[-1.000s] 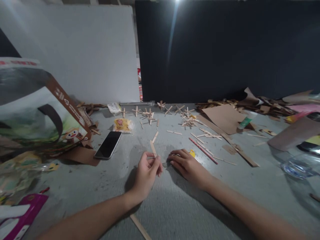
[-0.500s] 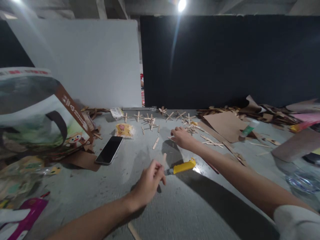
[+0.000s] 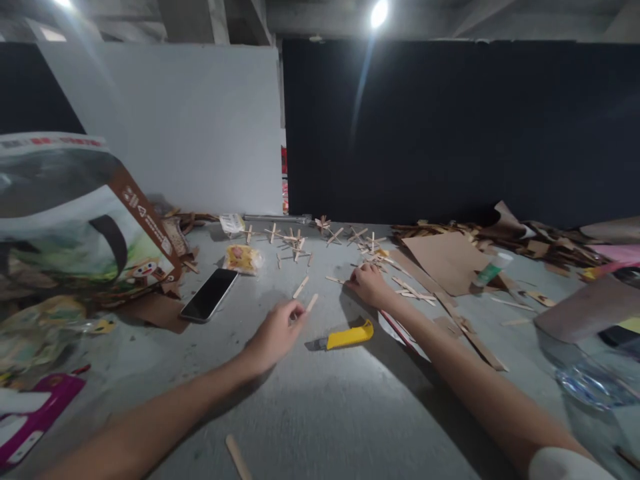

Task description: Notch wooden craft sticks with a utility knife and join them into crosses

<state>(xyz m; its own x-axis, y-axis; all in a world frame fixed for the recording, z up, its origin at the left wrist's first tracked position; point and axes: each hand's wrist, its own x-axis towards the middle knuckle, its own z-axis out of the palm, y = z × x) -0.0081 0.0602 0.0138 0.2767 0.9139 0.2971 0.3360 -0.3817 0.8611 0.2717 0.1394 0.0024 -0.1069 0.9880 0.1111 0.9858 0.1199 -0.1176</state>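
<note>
My left hand pinches a short wooden craft stick just above the grey table. My right hand reaches farther out, fingers curled down over a loose stick lying on the table; whether it grips it I cannot tell. A yellow utility knife lies between the two hands, touched by neither. More sticks, several glued into crosses, lie scattered beyond.
A black phone lies to the left beside a printed carton. Brown cardboard pieces, a green-capped glue tube and scraps fill the right. Another stick lies near the front edge. A grey and a black board stand behind.
My right hand let go of the yellow knife, reached out to the far sticks and has drawn back slightly. My left hand moved forward with its stick.
</note>
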